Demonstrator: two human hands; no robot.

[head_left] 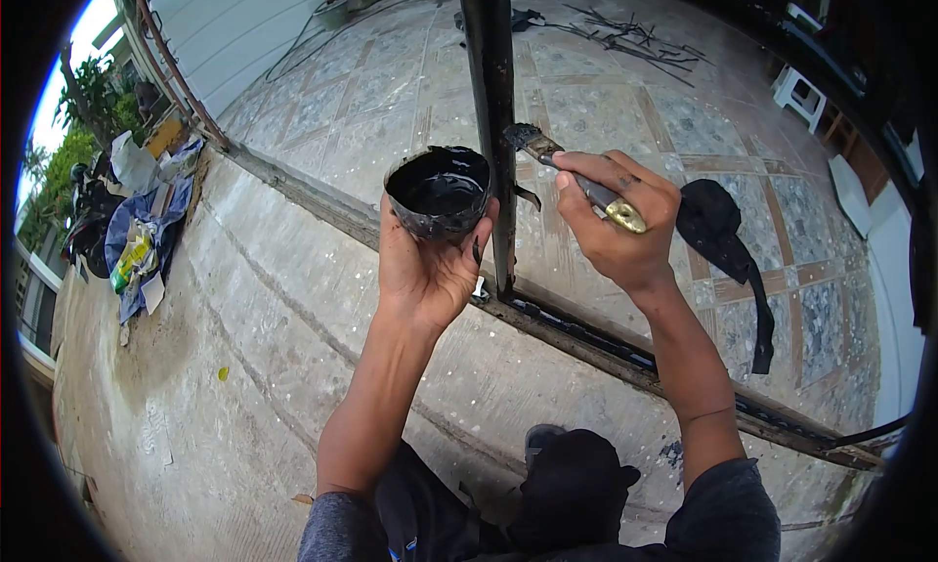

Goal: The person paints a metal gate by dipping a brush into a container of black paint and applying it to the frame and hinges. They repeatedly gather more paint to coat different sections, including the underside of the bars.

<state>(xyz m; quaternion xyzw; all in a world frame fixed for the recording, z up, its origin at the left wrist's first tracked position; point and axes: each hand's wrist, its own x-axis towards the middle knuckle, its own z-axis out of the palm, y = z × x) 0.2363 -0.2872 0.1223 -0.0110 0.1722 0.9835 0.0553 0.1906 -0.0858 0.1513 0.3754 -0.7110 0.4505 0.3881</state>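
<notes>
My left hand point(430, 279) cups a small rounded bowl point(430, 220) from below. Glossy black paint point(445, 193) lies inside it and coats its rim. In my right hand point(625, 210) is a paintbrush point(586, 186), gripped by its handle with a yellowish end. Its black-coated bristles point left and appear to touch the upright black metal post point(491, 103), though exact contact is hard to tell. The post stands between the bowl and the brush. Dark paint marks show on my fingers.
A metal floor track point(586, 337) runs diagonally from the post's foot. Black cloth point(713, 215) lies on the tiled floor at right, and thin dark rods point(635, 44) lie scattered farther back. A white stool point(799, 95) stands at upper right. Bags and cloth point(147, 235) are heaped at left.
</notes>
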